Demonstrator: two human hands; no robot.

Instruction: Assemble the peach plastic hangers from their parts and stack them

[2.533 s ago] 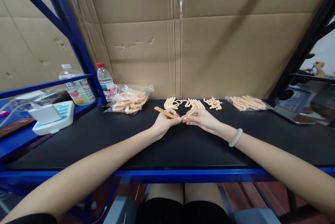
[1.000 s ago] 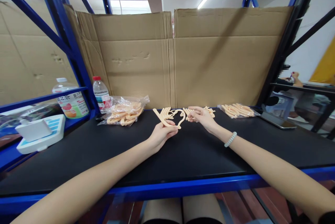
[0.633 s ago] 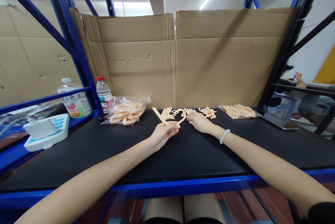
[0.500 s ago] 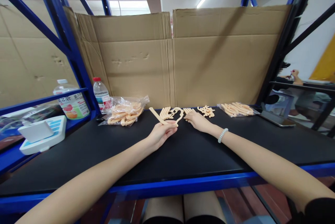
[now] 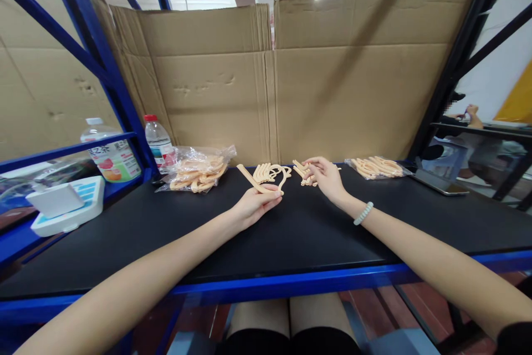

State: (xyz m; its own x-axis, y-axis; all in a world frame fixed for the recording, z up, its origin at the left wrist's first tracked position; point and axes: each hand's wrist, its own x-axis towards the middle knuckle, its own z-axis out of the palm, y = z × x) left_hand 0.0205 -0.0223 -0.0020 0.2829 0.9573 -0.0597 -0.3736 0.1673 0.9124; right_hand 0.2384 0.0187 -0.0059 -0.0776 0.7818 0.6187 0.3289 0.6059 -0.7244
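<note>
Nearest us, both bare forearms reach out over the blue front rail onto the black mat [image 5: 291,233]. Our left hand [image 5: 251,205] is closed in a light pinch, thumb over curled fingers, on a peach plastic strip [image 5: 257,182] that runs up and left from the grip and curls into a hook at its right end; the strip is lifted just off the mat. Our right hand [image 5: 328,178], with a pale bead bracelet [image 5: 363,213] on its wrist, is half closed over a small pile of short peach pieces [image 5: 303,172] and seems to have one between thumb and fingertips, though we cannot tell how firm that hold is. Just behind the strip lies a row of curved peach parts [image 5: 268,171], close to both hands. Further left sits a clear bag [image 5: 199,169] of the same parts, and beyond it a small water bottle [image 5: 158,142] with a red cap and a larger bottle [image 5: 108,153] behind the blue post. A white device [image 5: 66,202] rests on the left shelf. To the right, another heap of parts [image 5: 376,166] lies on plastic, near a tablet [image 5: 436,180]. Cardboard [image 5: 332,78] closes the back. Far right, another person's hand [image 5: 471,114] shows.
</note>
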